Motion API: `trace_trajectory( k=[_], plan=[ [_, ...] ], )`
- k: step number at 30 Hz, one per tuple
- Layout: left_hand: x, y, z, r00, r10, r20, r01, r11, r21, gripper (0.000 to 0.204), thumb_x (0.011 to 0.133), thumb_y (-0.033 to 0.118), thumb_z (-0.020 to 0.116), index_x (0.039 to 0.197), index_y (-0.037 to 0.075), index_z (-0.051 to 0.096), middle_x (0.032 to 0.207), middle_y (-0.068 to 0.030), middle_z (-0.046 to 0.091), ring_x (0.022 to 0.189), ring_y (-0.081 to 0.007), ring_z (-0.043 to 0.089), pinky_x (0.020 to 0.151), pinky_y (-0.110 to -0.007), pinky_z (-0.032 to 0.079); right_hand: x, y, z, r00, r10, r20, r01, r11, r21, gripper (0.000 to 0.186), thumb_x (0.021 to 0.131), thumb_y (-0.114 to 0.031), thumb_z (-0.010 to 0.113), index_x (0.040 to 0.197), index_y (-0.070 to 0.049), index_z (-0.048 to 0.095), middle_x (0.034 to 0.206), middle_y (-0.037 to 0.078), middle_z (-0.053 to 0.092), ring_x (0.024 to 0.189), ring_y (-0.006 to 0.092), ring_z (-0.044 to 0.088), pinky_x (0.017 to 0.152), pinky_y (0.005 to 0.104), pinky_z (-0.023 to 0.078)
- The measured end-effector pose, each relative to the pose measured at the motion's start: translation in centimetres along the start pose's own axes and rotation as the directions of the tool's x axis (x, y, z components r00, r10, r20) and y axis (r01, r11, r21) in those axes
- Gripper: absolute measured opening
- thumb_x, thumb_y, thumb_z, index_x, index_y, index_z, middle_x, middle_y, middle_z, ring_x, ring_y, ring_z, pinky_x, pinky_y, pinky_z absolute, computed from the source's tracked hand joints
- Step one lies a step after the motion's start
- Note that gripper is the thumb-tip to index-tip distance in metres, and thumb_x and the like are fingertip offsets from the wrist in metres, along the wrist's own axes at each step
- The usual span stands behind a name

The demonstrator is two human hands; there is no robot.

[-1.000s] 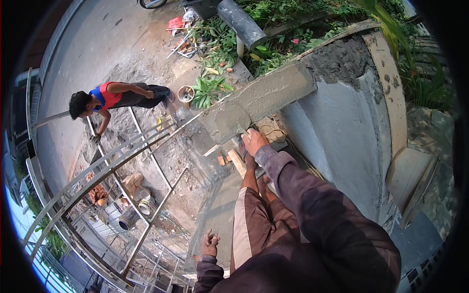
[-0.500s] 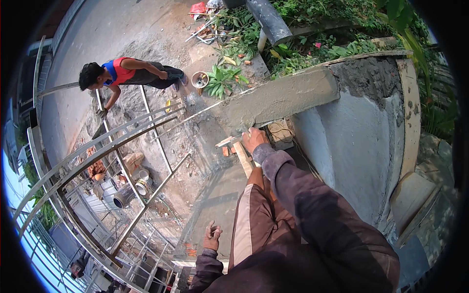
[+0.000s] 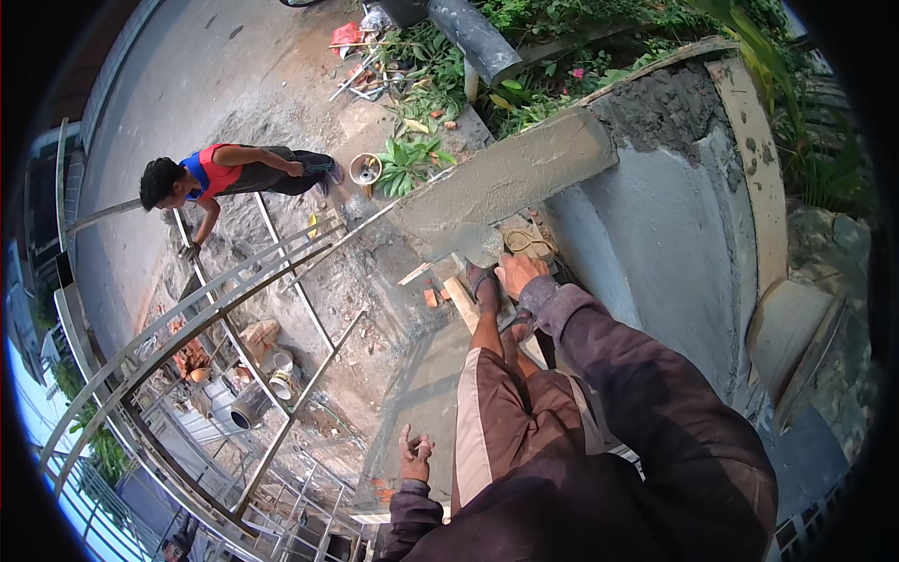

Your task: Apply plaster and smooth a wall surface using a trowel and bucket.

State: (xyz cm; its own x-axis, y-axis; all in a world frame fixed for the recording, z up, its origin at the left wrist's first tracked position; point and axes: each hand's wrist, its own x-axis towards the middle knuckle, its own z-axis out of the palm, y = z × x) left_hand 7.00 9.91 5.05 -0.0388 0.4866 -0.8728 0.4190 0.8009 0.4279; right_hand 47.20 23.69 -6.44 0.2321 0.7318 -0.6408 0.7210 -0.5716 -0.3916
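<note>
My right hand (image 3: 518,274) is low in front of me, close to my sandalled foot (image 3: 484,287), with its fingers curled. Whatever may be inside that grip is hidden by the hand. Just beyond lies a yellowish coil of cord (image 3: 530,244) on a block at the foot of the wall. The wall top (image 3: 510,173) carries a smooth band of damp grey mortar, with rough dark mortar (image 3: 667,108) farther right. My left hand (image 3: 415,456) hangs over the grey cement surface (image 3: 421,375), fingers apart and holding nothing.
A wooden plank (image 3: 461,302) and brick pieces (image 3: 432,297) lie by my feet. Curved metal framing (image 3: 211,294) spans the left. Past it a person (image 3: 234,173) in a red and blue top bends over the framing. A bucket (image 3: 365,169) stands near the plants.
My right hand has drawn away from the mortar band, down and to the right beside my foot. The view has shifted, and both sandalled feet now show. My left hand stays open.
</note>
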Motion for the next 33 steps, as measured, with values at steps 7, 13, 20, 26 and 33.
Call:
trace_trajectory(
  k=[7, 13, 20, 26, 33],
  plan=[
    [-0.2, 1.8, -0.2, 0.999, 0.022, 0.023, -0.023, 0.999, 0.046, 0.063, 0.078, 0.013, 0.056, 0.129, 0.012, 0.02, 0.094, -0.0119, 0.052, 0.074, -0.0164, 0.056, 0.058, -0.022, 0.043, -1.1, 8.7, -7.0, 0.869, 0.445, -0.215, -0.411, 0.893, 0.184, 0.032, 0.075, -0.031, 0.053, 0.091, -0.003, 0.056, 0.09, 0.022, 0.056, 0.086, 0.037, 0.053, 0.074, 0.0441, 0.042],
    [1.5, 5.2, 2.0, 0.971, 0.219, 0.098, -0.238, 0.93, 0.281, 0.061, 0.08, 0.015, 0.053, 0.129, 0.013, 0.018, 0.096, -0.0135, 0.052, 0.073, -0.0169, 0.057, 0.063, -0.026, 0.045, -12.2, 15.5, -6.1, 0.767, 0.607, -0.206, -0.532, 0.782, 0.324, 0.034, 0.073, -0.029, 0.054, 0.09, 0.0, 0.056, 0.091, 0.021, 0.057, 0.089, 0.0369, 0.052, 0.077, 0.0418, 0.043],
    [0.1, 14.7, 9.6, 0.789, 0.298, 0.538, -0.437, 0.887, 0.151, 0.037, 0.082, 0.013, 0.052, 0.113, -0.003, 0.041, 0.103, -0.01, 0.055, 0.095, -0.0159, 0.052, 0.081, -0.026, 0.041, -31.5, 17.5, 0.2, 0.641, 0.767, 0.032, -0.689, 0.556, 0.466, 0.036, 0.071, -0.029, 0.053, 0.088, 0.002, 0.056, 0.093, 0.022, 0.056, 0.089, 0.0366, 0.052, 0.078, 0.0418, 0.042],
    [-5.0, 24.9, 19.0, 0.537, 0.285, 0.794, -0.653, 0.737, 0.177, 0.049, 0.079, 0.02, 0.057, 0.119, 0.0, 0.035, 0.109, -0.0132, 0.049, 0.101, -0.0206, 0.047, 0.084, -0.03, 0.039, -42.6, 19.1, 9.3, 0.542, 0.835, 0.096, -0.71, 0.393, 0.585, 0.035, 0.069, -0.028, 0.057, 0.087, 0.002, 0.055, 0.081, 0.021, 0.059, 0.074, 0.033, 0.058, 0.067, 0.0415, 0.046],
    [-17.6, 30.6, 38.2, 0.295, 0.565, 0.771, -0.82, 0.564, -0.099, 0.082, 0.079, 0.031, 0.056, 0.13, 0.011, -0.005, 0.121, -0.0158, 0.033, 0.099, -0.0251, 0.046, 0.077, -0.04, 0.042, -47.8, 16.8, 20.7, 0.522, 0.818, 0.242, -0.721, 0.272, 0.637, 0.039, 0.074, -0.038, 0.045, 0.081, -0.004, 0.061, 0.082, 0.021, 0.059, 0.083, 0.0328, 0.057, 0.07, 0.039, 0.045]
  ],
)
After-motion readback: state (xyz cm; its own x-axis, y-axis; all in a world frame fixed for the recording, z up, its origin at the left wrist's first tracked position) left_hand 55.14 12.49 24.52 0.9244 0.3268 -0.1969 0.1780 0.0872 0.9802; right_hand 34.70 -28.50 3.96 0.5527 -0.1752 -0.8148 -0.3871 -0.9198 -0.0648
